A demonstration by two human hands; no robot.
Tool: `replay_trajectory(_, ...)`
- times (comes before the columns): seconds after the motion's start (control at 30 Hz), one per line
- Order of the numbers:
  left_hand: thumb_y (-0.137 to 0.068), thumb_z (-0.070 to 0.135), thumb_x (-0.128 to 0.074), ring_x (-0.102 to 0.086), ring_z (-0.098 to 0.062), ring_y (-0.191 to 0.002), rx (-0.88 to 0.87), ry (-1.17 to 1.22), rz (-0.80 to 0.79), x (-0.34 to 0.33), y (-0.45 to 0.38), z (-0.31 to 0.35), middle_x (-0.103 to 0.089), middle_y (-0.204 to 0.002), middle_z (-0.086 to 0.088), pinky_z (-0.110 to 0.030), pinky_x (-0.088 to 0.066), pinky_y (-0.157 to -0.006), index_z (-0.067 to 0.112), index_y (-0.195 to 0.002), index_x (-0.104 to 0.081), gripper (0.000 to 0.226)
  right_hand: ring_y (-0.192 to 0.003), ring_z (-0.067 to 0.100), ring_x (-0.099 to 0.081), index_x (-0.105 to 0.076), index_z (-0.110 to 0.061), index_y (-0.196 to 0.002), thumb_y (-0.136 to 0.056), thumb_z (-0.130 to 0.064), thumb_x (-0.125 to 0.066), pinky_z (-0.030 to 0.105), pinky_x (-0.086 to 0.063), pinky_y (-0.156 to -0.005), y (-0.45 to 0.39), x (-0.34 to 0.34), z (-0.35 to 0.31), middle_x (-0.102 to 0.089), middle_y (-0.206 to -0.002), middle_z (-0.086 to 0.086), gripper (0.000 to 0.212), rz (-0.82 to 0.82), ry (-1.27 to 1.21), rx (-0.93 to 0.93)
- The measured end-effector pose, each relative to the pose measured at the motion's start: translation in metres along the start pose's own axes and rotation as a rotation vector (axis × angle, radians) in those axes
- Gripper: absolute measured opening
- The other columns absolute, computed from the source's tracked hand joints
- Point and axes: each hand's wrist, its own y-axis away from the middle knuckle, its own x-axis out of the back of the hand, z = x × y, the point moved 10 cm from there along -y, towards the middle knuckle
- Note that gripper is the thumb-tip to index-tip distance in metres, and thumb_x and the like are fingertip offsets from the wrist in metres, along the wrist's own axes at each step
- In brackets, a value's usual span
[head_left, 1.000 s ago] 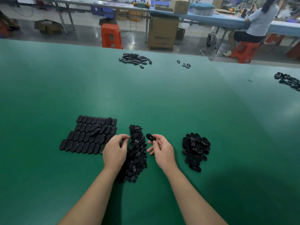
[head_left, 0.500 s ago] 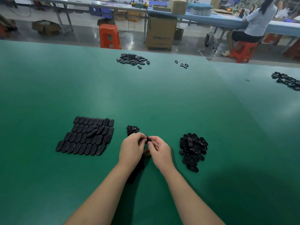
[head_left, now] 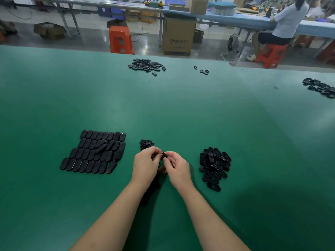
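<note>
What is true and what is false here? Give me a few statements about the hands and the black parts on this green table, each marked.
1. The left hand and the right hand pinch one black oval part between their fingertips. True.
2. The neat rows of black oval pieces lie right of the hands. False: they lie to the left; a loose heap of black parts lies to the right.
3. A small pile of black parts lies just beyond the hands. True.
4. The table has a red top. False: it is green.
5. The orange stool stands on the table. False: it stands on the floor beyond it.
</note>
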Motion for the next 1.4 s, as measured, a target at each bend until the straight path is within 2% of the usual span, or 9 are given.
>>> replay_trajectory(0.1,-0.087,0.013,-0.069,-0.061,0.003,-0.071,0.042,0.03,-0.007,0.0,-0.002,-0.002,-0.068,-0.073,0.015,-0.008,-0.041,-0.062,0.026,-0.078,-0.07,0.016,-0.092,0.016,-0.074,-0.068,-0.021,-0.111,-0.098,-0.01,-0.06,0.045,-0.06,-0.089,0.001,0.001,0.0,-0.077,-0.105,-0.002,0.019,0.002,0.0,0.0)
replay_trajectory(0.2,-0.085,0.013,-0.07,-0.062,-0.004,-0.072,0.07,0.063,-0.016,-0.001,-0.003,-0.002,-0.067,-0.074,0.01,-0.014,-0.043,-0.063,0.028,-0.08,-0.066,0.017,-0.073,0.012,-0.073,-0.067,-0.018,-0.112,-0.099,-0.006,-0.057,0.042,-0.061,-0.08,0.002,0.002,-0.002,-0.077,-0.103,0.0,0.02,-0.002,-0.027,0.004)
replay_trajectory(0.33,-0.084,0.015,-0.074,-0.059,-0.007,-0.075,0.057,0.037,-0.05,0.0,-0.008,0.001,-0.066,-0.091,0.007,-0.008,-0.04,-0.062,0.033,-0.107,-0.069,0.03,-0.059,0.009,-0.066,-0.064,-0.03,-0.099,-0.101,-0.002,-0.053,0.027,-0.055,-0.063,0.003,0.003,-0.008,-0.075,-0.084,-0.008,0.03,-0.006,-0.055,0.024)
replay_trajectory(0.47,-0.078,0.014,-0.08,-0.059,0.007,-0.059,0.094,0.113,-0.129,-0.006,-0.011,-0.006,-0.07,-0.069,0.009,-0.006,-0.039,-0.046,0.027,-0.076,-0.07,0.017,-0.058,0.013,-0.061,-0.064,-0.021,-0.098,-0.102,-0.005,-0.052,0.034,-0.056,-0.065,0.003,0.003,-0.008,-0.068,-0.068,-0.004,0.021,-0.012,-0.054,0.021)
replay_trajectory(0.6,-0.077,0.016,-0.082,-0.054,0.004,-0.047,0.125,0.183,-0.152,-0.01,-0.012,-0.013,-0.07,-0.063,0.01,-0.011,-0.04,-0.048,0.027,-0.073,-0.072,0.015,-0.054,0.012,-0.058,-0.063,-0.017,-0.095,-0.102,-0.005,-0.053,0.026,-0.053,-0.061,0.004,0.004,-0.01,-0.063,-0.06,-0.004,0.017,-0.019,-0.064,0.02)
replay_trajectory(0.8,-0.085,0.016,-0.074,-0.056,-0.004,-0.045,0.135,0.183,-0.19,-0.014,-0.01,-0.019,-0.071,-0.066,0.012,-0.023,-0.048,-0.053,0.029,-0.081,-0.074,0.013,-0.053,0.01,-0.057,-0.063,-0.016,-0.095,-0.102,-0.007,-0.054,0.024,-0.051,-0.059,0.004,0.004,-0.011,-0.062,-0.058,-0.005,0.014,-0.012,-0.05,0.014)
replay_trajectory(0.97,-0.084,0.016,-0.073,-0.062,-0.001,-0.053,0.114,0.128,-0.173,-0.011,-0.007,-0.015,-0.07,-0.069,0.02,-0.01,-0.042,-0.048,0.028,-0.076,-0.071,0.015,-0.052,0.009,-0.057,-0.063,-0.021,-0.093,-0.102,-0.007,-0.054,0.025,-0.051,-0.06,0.005,0.004,-0.012,-0.064,-0.059,-0.007,0.019,-0.01,-0.042,0.017)
replay_trajectory(1.1,-0.082,0.016,-0.072,-0.063,0.0,-0.059,0.109,0.075,-0.16,-0.009,-0.006,-0.011,-0.068,-0.066,0.022,-0.007,-0.042,-0.05,0.029,-0.071,-0.067,0.017,-0.054,0.007,-0.058,-0.067,-0.024,-0.093,-0.101,-0.006,-0.056,0.023,-0.052,-0.058,0.007,0.004,-0.014,-0.069,-0.067,-0.01,0.023,-0.009,-0.05,0.024)
replay_trajectory(1.4,-0.085,0.018,-0.069,-0.064,-0.006,-0.07,0.06,0.028,-0.148,-0.011,-0.003,0.0,-0.07,-0.075,0.009,-0.024,-0.052,-0.067,0.025,-0.082,-0.069,0.007,-0.061,0.01,-0.058,-0.067,-0.022,-0.092,-0.099,-0.007,-0.061,0.023,-0.049,-0.056,0.007,0.007,-0.013,-0.07,-0.076,-0.005,0.017,0.03,-0.104,0.019)
